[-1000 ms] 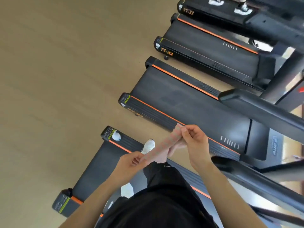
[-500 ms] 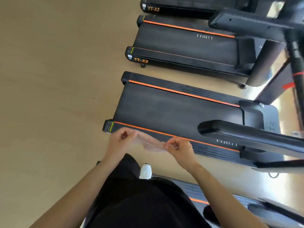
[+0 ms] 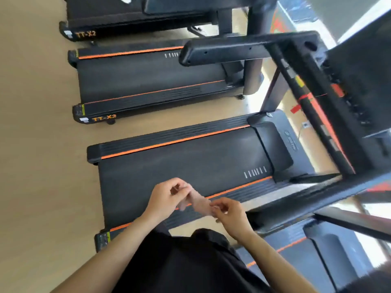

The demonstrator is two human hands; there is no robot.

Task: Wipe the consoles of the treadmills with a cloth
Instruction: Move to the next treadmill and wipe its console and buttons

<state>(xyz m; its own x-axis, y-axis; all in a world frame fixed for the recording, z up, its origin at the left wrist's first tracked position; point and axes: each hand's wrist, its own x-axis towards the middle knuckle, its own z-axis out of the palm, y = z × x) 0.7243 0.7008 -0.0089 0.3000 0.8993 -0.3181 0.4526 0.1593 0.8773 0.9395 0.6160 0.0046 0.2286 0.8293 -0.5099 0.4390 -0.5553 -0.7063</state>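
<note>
A small pale pink cloth (image 3: 200,203) is held between my two hands over the near edge of a black treadmill deck (image 3: 190,166). My left hand (image 3: 167,197) pinches its left end, and my right hand (image 3: 229,213) pinches its right end. The treadmill's console (image 3: 359,85) is at the upper right, blurred, with dark buttons and orange stripes, well away from the cloth. A black handrail (image 3: 232,49) juts out from it to the left.
Two more black treadmills with orange trim (image 3: 148,81) (image 3: 127,20) stand side by side beyond. Another treadmill deck (image 3: 317,256) lies at lower right. Tan wooden floor (image 3: 38,166) fills the left side. My black clothing (image 3: 186,263) covers the bottom centre.
The view has swung right and forward, bringing the console and handrail into view. My hands have come closer together with the cloth bunched between them.
</note>
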